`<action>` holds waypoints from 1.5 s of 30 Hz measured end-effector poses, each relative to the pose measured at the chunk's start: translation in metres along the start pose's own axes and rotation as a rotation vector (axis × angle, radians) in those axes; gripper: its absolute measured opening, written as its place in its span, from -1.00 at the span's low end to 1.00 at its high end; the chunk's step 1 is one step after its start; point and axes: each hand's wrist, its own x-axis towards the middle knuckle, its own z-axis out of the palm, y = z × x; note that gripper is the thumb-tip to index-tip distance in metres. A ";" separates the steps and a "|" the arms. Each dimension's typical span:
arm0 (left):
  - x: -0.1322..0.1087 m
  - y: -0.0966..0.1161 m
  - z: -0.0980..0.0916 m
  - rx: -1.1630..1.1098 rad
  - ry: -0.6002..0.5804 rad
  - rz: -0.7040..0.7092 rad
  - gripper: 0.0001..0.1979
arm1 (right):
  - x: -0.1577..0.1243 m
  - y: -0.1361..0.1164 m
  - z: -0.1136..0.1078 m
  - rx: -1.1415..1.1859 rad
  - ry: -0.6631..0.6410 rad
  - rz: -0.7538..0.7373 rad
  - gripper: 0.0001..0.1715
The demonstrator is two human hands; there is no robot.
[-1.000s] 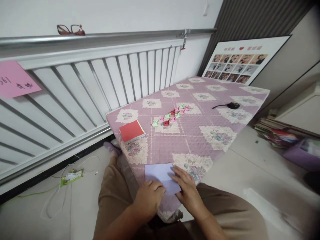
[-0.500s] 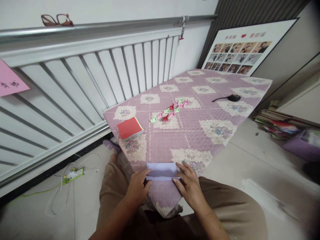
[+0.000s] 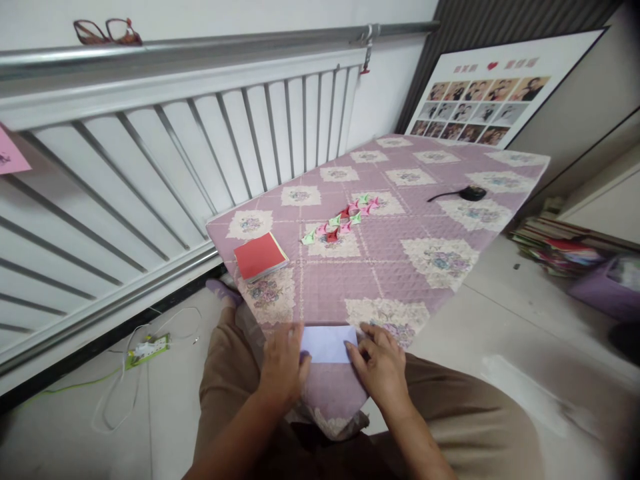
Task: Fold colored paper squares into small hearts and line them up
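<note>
Head view: the lavender paper sheet [image 3: 327,343] lies flat on the floral quilted tablecloth [image 3: 325,293], its long sides running left to right between the two hands. Current step, as judged from its strip-like outline and the placement of the thumbs: folding the sheet over and aligning its edges. Which long edge carries the crease cannot be told from this angle.

Next move: this state calls for a check that the corners meet, then firm, even pressure along the crease — one hand anchoring the sheet, the other running along the fold. Lifting either hand too soon could let the layers slip.

Left hand [image 3: 281,365]: placed at the left end of the sheet, somewhat blurred. Fingers lie along that end and the thumb is set apart at the near corner; the spread is moderate and nothing else is held.

Right hand [image 3: 384,367]: placed at the right end of the sheet. The thumb rests on top of the paper, the index finger reaches just past the far corner, and the other fingers curl — a part-way spread, not a fist.

Surroundings, relative to the sheet: red-topped paper stack [image 3: 260,255], beyond and to the left; small folded paper pieces [image 3: 345,213], farther beyond; black ladle-like utensil [image 3: 473,193], beyond and well to the right.
</note>
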 end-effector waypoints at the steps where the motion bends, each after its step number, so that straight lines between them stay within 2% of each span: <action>1: -0.001 0.004 0.001 0.031 -0.029 0.098 -0.42 | 0.000 0.000 0.000 -0.004 -0.003 0.000 -0.59; 4: -0.003 0.013 0.007 0.066 -0.163 0.379 -0.37 | 0.000 -0.001 -0.001 -0.025 -0.013 -0.003 -0.62; 6: -0.003 0.014 0.012 0.075 -0.224 0.446 -0.25 | 0.000 -0.001 0.000 -0.036 -0.019 0.000 -0.62; 11: -0.007 0.003 0.013 0.091 -0.292 0.417 -0.12 | -0.001 0.002 0.004 -0.036 -0.013 -0.001 -0.63; 16: -0.009 -0.004 0.009 0.088 -0.302 0.413 -0.11 | 0.000 0.005 0.007 0.001 0.071 0.042 -0.74; 18: -0.010 -0.004 0.010 0.075 -0.296 0.412 -0.12 | -0.003 -0.004 0.006 -0.013 0.081 0.001 -0.64; 20: -0.012 -0.005 0.014 0.060 -0.275 0.418 -0.15 | -0.010 -0.020 0.006 -0.025 -0.032 -0.149 -0.48; 22: -0.013 -0.006 0.018 0.049 -0.242 0.424 -0.21 | -0.019 -0.037 0.008 0.024 -0.207 -0.361 -0.30; 23: -0.013 -0.006 0.019 0.046 -0.226 0.429 -0.24 | -0.023 -0.044 0.010 0.043 -0.285 -0.414 -0.23; 26: -0.014 -0.007 0.020 0.053 -0.213 0.460 -0.26 | -0.032 -0.048 0.014 0.041 -0.418 -0.436 -0.08; 29: -0.013 -0.009 0.015 0.094 -0.232 0.464 -0.24 | -0.035 -0.029 0.011 -0.030 -0.446 -0.415 -0.02; 34: -0.015 -0.027 0.005 0.174 -0.282 0.429 -0.14 | -0.035 0.013 -0.006 -0.179 -0.376 -0.387 -0.14; 37: -0.018 -0.040 0.001 0.226 -0.297 0.379 -0.10 | -0.030 0.020 -0.015 -0.222 -0.266 -0.311 -0.31; 41: -0.020 -0.042 -0.003 0.248 -0.289 0.362 -0.10 | -0.021 -0.002 -0.018 -0.128 -0.063 -0.216 -0.64; 42: -0.020 -0.040 -0.003 0.243 -0.280 0.356 -0.12 | -0.020 -0.012 -0.016 -0.056 -0.057 -0.246 -0.70; 45: -0.015 -0.035 -0.005 0.205 -0.232 0.324 -0.27 | -0.018 -0.039 -0.005 0.117 -0.158 -0.324 -0.77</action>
